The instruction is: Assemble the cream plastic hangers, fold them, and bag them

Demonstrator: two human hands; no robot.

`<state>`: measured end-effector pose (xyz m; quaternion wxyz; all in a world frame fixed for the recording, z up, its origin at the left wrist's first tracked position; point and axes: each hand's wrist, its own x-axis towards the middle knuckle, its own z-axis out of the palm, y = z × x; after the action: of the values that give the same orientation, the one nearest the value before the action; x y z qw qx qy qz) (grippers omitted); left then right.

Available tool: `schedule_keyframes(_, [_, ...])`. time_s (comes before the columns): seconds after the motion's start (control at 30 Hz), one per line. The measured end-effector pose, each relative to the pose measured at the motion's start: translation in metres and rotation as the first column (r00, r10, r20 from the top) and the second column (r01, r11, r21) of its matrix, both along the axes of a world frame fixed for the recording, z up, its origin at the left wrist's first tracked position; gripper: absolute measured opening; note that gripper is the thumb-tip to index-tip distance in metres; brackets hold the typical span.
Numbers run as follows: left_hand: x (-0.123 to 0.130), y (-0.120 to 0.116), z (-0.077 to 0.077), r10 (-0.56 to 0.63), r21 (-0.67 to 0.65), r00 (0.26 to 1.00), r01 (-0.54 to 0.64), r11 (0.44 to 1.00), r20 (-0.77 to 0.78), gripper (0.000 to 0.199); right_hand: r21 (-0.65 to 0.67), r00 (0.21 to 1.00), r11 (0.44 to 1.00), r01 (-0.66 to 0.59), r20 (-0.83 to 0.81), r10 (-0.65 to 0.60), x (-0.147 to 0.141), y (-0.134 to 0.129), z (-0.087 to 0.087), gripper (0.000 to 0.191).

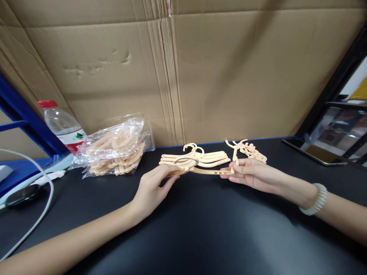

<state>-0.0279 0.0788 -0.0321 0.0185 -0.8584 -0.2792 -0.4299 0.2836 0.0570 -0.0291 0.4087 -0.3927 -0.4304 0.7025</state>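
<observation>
A cream plastic hanger is held level between my two hands, its hook curving up at the middle. My left hand pinches its left end between thumb and fingers. My right hand grips the other end, where a thin cream piece stands upright from the fingers. Just behind lies a stack of similar cream hangers. Small cream pieces form a pile behind my right hand.
Clear plastic bags of cream parts lie at the left, before a red-capped bottle. A white cable loops at far left. A phone rests at the right. Cardboard stands behind the black table.
</observation>
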Motion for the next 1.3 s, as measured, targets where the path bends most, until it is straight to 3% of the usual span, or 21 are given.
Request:
schedule_keyframes(0.27, [0.002, -0.001, 0.003, -0.005, 0.010, 1.000, 0.005, 1.000, -0.006, 0.012, -0.005, 1.000, 1.000, 0.003, 0.007, -0.003, 0.001, -0.001, 0.003, 0.014])
schedule_keyframes(0.6, [0.000, 0.000, -0.004, -0.043, -0.034, 0.999, 0.043, 0.998, -0.018, 0.017, 0.215, 0.983, 0.964, 0.155, 0.061, -0.172, -0.010, -0.006, -0.001, 0.029])
schedule_keyframes(0.9, [0.001, -0.002, -0.006, 0.048, -0.099, 0.997, -0.042, 0.994, 0.064, 0.016, 0.284, 0.965, 0.926, 0.249, 0.012, -0.263, -0.018, -0.009, -0.003, 0.028])
schedule_keyframes(1.07, [0.004, -0.006, -0.002, 0.070, -0.264, 0.992, -0.040, 0.964, 0.105, 0.018, 0.302, 0.960, 0.913, 0.273, -0.025, -0.278, -0.019, -0.008, -0.004, 0.025])
schedule_keyframes(1.2, [0.006, -0.007, -0.001, 0.071, -0.459, 0.980, 0.023, 0.888, 0.185, 0.021, 0.317, 0.961, 0.907, 0.278, -0.073, -0.268, -0.018, -0.006, -0.002, 0.023])
schedule_keyframes(1.3, [0.004, -0.006, 0.005, 0.086, -0.518, 0.974, 0.036, 0.855, 0.208, 0.024, 0.391, 0.955, 0.872, 0.294, -0.089, -0.282, -0.013, -0.004, 0.005, 0.021])
